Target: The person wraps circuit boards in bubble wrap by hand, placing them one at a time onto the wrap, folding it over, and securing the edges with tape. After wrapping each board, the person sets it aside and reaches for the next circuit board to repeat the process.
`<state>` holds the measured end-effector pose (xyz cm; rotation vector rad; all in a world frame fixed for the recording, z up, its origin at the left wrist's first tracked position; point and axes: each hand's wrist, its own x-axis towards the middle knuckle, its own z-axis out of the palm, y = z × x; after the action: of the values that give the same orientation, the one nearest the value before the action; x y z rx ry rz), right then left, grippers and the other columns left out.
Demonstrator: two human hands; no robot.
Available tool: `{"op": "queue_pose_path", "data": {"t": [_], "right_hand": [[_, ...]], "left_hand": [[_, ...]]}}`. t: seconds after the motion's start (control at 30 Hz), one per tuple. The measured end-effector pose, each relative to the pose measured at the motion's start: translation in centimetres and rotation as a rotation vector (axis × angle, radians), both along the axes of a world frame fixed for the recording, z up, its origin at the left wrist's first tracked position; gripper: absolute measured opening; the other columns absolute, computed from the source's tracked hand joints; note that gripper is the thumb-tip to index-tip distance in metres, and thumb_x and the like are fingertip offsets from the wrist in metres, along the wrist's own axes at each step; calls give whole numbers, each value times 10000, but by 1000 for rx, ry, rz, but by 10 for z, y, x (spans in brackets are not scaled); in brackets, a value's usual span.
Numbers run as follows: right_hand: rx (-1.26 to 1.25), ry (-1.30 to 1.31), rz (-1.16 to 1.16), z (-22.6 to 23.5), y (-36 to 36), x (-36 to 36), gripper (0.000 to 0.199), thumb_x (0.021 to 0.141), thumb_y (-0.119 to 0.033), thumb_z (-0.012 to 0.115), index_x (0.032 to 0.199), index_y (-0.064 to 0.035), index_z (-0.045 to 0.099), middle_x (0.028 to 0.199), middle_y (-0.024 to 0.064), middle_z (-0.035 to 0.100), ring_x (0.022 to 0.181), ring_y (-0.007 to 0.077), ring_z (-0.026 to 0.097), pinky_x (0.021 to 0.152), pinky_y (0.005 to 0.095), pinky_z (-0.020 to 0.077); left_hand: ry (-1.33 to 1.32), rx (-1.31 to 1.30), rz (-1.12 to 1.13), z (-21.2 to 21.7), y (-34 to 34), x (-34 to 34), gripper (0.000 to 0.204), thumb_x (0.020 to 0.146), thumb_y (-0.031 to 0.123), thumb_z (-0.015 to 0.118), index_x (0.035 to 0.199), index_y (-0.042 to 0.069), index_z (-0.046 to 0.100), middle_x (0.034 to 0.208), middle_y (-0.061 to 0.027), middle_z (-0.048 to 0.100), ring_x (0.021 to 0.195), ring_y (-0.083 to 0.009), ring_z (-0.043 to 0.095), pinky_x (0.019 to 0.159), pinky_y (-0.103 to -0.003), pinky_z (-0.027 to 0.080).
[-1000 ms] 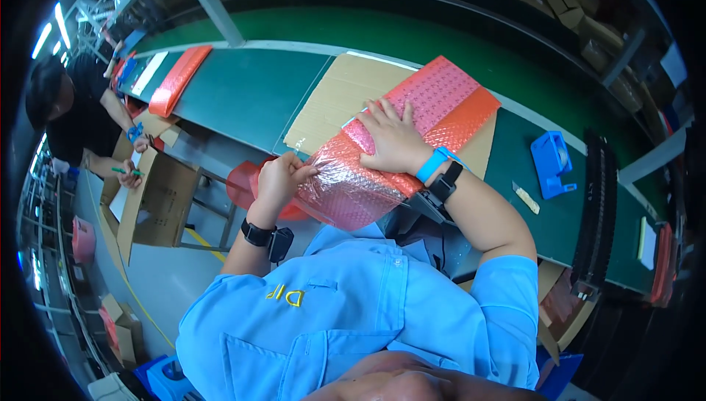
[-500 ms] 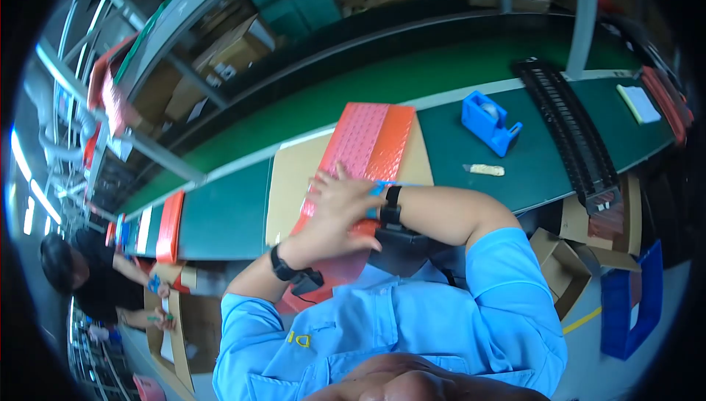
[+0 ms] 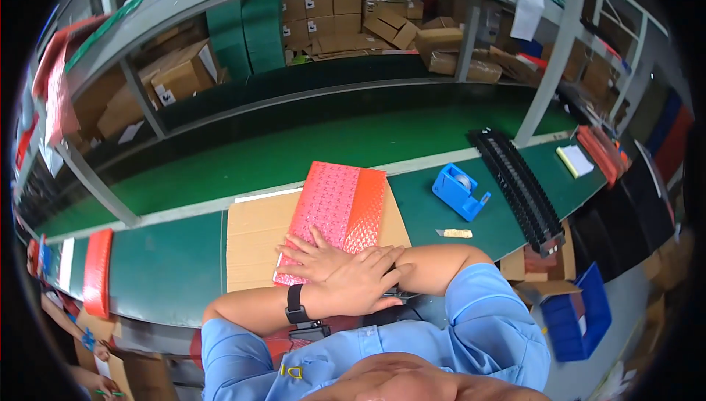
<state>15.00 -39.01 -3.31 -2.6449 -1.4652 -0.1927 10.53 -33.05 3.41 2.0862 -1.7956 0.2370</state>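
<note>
A pink and orange-red bubble mailer (image 3: 323, 194) lies on a flat brown cardboard sheet (image 3: 254, 235) on the green bench. My right hand (image 3: 312, 258) reaches across to the left and rests palm down on the mailer's near part, fingers spread. Crossing over it, my left hand (image 3: 360, 280) lies over the right wrist and back of that hand, fingers stretched toward the right. The left hand covers part of the right one and of the mailer's near edge. A black watch band (image 3: 296, 304) circles my left wrist.
To the right are a blue tape dispenser (image 3: 460, 191), a utility knife (image 3: 456, 233), a black slotted rail (image 3: 518, 191) and a notepad (image 3: 575, 160). A red bubble package (image 3: 98, 272) lies left. Grey posts (image 3: 555, 55) rise behind. Another person's hand (image 3: 103, 349) works at lower left.
My left hand has moved right and nearer, off the mailer and onto my right wrist, so my right hand now shows. The view has tilted up and turned.
</note>
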Motion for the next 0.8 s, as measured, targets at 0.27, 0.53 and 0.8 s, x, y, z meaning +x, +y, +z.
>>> {"op": "queue_pose_path", "data": {"t": [0.27, 0.53, 0.8], "right_hand": [[-7, -30, 28, -4, 1, -3, 595, 953, -407, 437, 1525, -288, 325, 1616, 142, 209, 1491, 402, 164, 1085, 767, 152], [-19, 29, 4, -1, 0, -5, 592, 950, -402, 442, 1520, -292, 326, 1629, 130, 173, 1499, 394, 139, 1081, 769, 158], [50, 23, 13, -3, 1, 1, 581, 950, -423, 442, 1510, -298, 348, 1626, 124, 187, 1499, 391, 140, 1080, 763, 173]], "left_hand": [[45, -8, -13, -1, 5, 0, 685, 845, 420, 682, 1384, 50, 476, 1412, -275, 440, 1260, -396, 486, 1071, -467, 383], [58, 19, -34, 0, 0, 0, 659, 857, 421, 676, 1379, 62, 494, 1385, -269, 465, 1232, -407, 506, 1043, -490, 405], [81, 54, -14, 7, 0, 6, 652, 854, 432, 683, 1372, 75, 513, 1401, -256, 464, 1233, -409, 507, 1032, -487, 413]]}}
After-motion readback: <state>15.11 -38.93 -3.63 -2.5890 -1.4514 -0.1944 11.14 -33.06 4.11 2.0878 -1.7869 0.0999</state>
